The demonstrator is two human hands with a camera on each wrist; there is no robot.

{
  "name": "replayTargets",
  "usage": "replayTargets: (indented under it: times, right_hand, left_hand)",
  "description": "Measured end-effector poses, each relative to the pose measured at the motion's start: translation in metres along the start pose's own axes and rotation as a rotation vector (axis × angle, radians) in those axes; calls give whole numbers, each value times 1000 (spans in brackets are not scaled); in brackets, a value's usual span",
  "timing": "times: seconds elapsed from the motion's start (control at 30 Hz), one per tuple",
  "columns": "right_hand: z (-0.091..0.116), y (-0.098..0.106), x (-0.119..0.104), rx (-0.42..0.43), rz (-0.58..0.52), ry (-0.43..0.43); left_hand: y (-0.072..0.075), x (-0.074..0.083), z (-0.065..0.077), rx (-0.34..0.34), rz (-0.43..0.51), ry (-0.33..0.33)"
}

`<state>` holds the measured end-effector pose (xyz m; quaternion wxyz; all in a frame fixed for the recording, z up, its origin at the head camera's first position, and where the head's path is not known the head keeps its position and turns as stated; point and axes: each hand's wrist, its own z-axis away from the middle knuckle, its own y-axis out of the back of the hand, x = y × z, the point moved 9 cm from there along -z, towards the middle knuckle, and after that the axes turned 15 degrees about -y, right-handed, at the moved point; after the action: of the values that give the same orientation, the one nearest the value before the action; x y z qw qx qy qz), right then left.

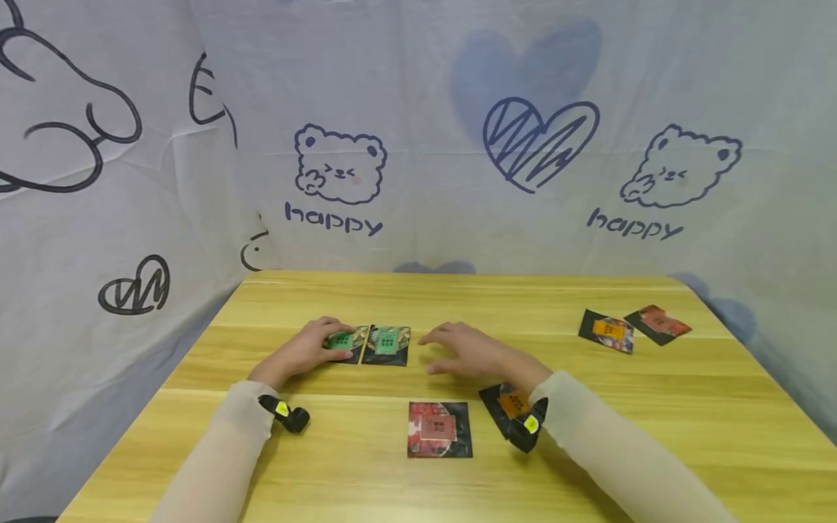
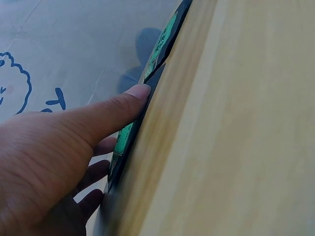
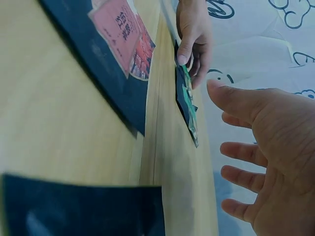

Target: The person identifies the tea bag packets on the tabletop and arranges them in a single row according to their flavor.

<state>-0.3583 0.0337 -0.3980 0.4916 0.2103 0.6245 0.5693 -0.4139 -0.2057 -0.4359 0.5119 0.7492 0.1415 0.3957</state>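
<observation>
While our left hand (image 1: 302,351) presses flat fingers on the left green packet (image 1: 343,341), which lies touching its twin green packet (image 1: 387,343) on the worktop (image 1: 654,407), our right hand (image 1: 467,351) hovers just beside them, fingers spread and holding nothing. We'd slide gently, keeping the edges lined up without overlapping.

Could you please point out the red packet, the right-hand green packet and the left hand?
red packet (image 1: 439,428): head view, its centre label.
right-hand green packet (image 1: 386,343): head view, its middle.
left hand (image 1: 306,351): head view, its back.
</observation>
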Motion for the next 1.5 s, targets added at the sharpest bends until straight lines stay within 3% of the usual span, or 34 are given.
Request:
replayTargets:
  times: [0.2, 0.43, 0.9, 1.23, 1.5]
  right_hand:
    - [15, 3, 10, 26, -44, -8]
    - [34, 0, 22, -2, -145, -42]
    - [71, 5, 50, 65, -139, -90]
    - [86, 4, 64, 11, -232, -78]
    - [90, 2, 69, 20, -179, -75]
  left_hand:
    - [1, 0, 0, 9, -5, -7]
    - [0, 2, 2, 9, 11, 0]
    - [2, 3, 1, 6, 1, 5]
    - [3, 4, 1, 10, 10, -2]
    - [3, 3, 2, 10, 33, 3]
